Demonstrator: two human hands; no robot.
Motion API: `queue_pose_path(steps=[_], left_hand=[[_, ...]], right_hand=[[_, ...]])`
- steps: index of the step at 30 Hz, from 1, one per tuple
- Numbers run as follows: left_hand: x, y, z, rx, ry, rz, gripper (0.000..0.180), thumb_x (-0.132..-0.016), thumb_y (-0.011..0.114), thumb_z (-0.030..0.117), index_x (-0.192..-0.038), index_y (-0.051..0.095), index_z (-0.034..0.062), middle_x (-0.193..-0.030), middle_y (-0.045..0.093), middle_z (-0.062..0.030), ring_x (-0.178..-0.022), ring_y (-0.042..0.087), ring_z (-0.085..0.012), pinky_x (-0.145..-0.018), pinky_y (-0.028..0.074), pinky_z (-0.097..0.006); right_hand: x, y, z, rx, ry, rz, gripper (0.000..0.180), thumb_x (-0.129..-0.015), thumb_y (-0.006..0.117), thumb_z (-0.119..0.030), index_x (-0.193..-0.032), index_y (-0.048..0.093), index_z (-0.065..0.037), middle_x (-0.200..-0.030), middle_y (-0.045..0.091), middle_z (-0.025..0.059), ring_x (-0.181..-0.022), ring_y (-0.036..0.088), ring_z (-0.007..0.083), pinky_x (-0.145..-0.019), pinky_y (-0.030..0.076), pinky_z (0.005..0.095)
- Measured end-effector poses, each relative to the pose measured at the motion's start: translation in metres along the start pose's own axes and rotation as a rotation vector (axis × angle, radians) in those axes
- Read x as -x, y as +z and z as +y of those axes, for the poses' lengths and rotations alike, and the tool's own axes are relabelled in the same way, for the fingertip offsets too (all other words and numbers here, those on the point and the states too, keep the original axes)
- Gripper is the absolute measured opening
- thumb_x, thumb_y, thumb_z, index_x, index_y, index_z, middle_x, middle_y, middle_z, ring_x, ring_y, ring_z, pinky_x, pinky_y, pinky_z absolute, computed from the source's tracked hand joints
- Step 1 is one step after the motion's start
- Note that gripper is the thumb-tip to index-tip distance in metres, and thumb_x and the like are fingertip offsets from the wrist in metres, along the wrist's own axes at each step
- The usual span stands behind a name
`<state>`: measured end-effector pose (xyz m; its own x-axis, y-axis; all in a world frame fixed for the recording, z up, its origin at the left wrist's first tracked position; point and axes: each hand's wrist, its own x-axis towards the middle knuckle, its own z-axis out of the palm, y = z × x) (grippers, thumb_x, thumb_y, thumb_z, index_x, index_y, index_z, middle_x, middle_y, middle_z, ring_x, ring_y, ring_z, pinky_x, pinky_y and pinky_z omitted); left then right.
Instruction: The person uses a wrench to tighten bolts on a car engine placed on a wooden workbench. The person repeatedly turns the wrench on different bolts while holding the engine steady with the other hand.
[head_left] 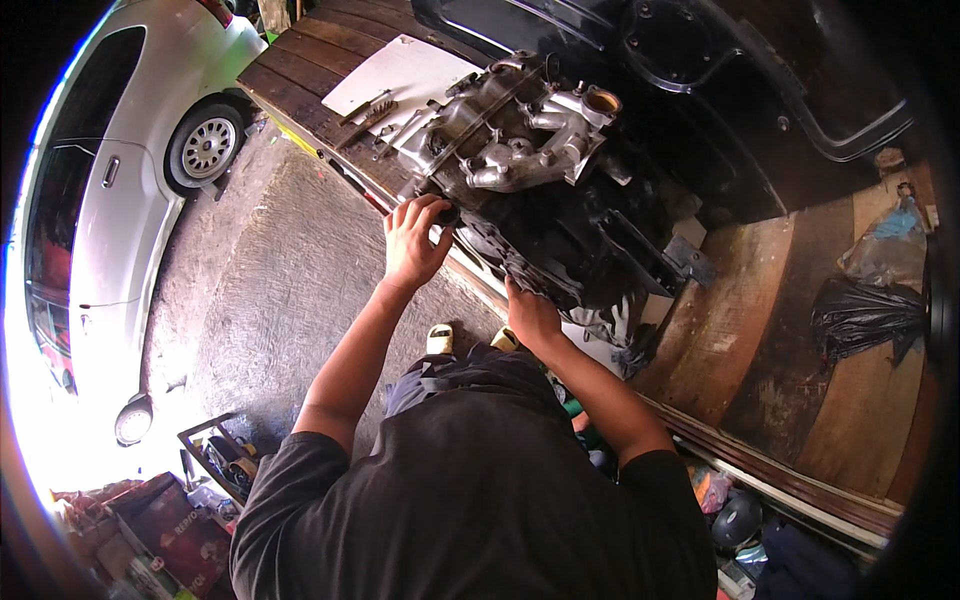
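Note:
A car engine (pixel 500 140) with a silver metal top and a black lower body rests on a wooden bench before me. At its near left corner my left hand (pixel 410 238) has its fingers curled around a small dark round part (pixel 449 214); whether that part is fixed to the engine I cannot tell. My right hand (pixel 533 315) is against the engine's near lower side, by a dark, uneven edge. Its thumb points up, while the other fingers are hidden. Grey cloth (pixel 612 320) lies bunched just right of that hand.
Loose metal tools or parts (pixel 372 108) lie beside a white board (pixel 400 75) on the wooden bench (pixel 300 62). Black vehicle panels (pixel 700 110) stand behind. Plastic bags (pixel 870 310) are at the right. A silver car (pixel 120 180) is parked left; a metal-framed crate (pixel 225 455) sits on the floor.

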<state>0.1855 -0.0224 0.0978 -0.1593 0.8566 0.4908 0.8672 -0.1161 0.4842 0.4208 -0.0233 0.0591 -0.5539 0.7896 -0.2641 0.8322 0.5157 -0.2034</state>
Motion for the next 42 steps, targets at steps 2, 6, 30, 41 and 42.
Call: queue_pose_path(steps=[2,6,30,41,42], left_hand=[[0.000,-0.001,-0.001,0.017,0.004,-0.002,0.044,-0.071,0.069,0.016,-0.114,0.056,0.0149,-0.118,0.055,-0.0035,-0.111,0.048,-0.0267,-0.092,0.035,-0.041],[-0.001,-0.004,0.002,0.022,-0.025,-0.016,0.041,-0.074,0.067,0.017,-0.113,0.056,0.0142,-0.117,0.056,-0.0045,-0.111,0.049,-0.0269,-0.092,0.036,-0.041],[-0.007,-0.013,-0.010,0.193,-0.004,-0.053,0.030,-0.073,0.066,0.009,-0.103,0.061,0.0094,-0.112,0.061,-0.0066,-0.106,0.054,-0.0280,-0.095,0.040,-0.039],[-0.007,-0.013,-0.005,0.243,-0.044,-0.040,0.031,-0.075,0.065,0.004,-0.105,0.061,0.0078,-0.113,0.061,-0.0072,-0.105,0.054,-0.0271,-0.093,0.041,-0.037],[-0.007,-0.014,-0.006,0.255,-0.049,-0.047,0.031,-0.075,0.065,0.005,-0.106,0.061,0.0079,-0.113,0.061,-0.0072,-0.105,0.054,-0.0272,-0.093,0.041,-0.037]], right_hand=[[-0.001,-0.006,-0.004,0.031,-0.024,0.012,0.034,-0.087,0.046,-0.011,-0.119,0.053,-0.001,-0.074,0.067,0.0200,-0.068,0.068,0.0348,-0.059,0.056,0.0436],[-0.007,-0.013,-0.006,0.084,-0.040,-0.009,0.031,-0.087,0.048,-0.011,-0.114,0.055,0.001,-0.074,0.067,0.0206,-0.070,0.069,0.0326,-0.059,0.057,0.0423],[-0.072,-0.048,-0.040,0.513,-0.339,-0.295,0.018,-0.080,0.058,-0.011,-0.087,0.073,-0.009,-0.089,0.072,0.0116,-0.084,0.070,0.0248,-0.060,0.056,0.0401],[-0.018,-0.032,-0.004,0.090,-0.136,-0.046,0.041,-0.084,0.044,-0.004,-0.122,0.050,0.009,-0.078,0.066,0.0237,-0.073,0.068,0.0340,-0.063,0.055,0.0411],[-0.019,-0.038,-0.005,0.033,-0.143,-0.023,0.039,-0.084,0.044,-0.004,-0.120,0.051,0.009,-0.078,0.066,0.0243,-0.073,0.067,0.0349,-0.063,0.055,0.0418]])
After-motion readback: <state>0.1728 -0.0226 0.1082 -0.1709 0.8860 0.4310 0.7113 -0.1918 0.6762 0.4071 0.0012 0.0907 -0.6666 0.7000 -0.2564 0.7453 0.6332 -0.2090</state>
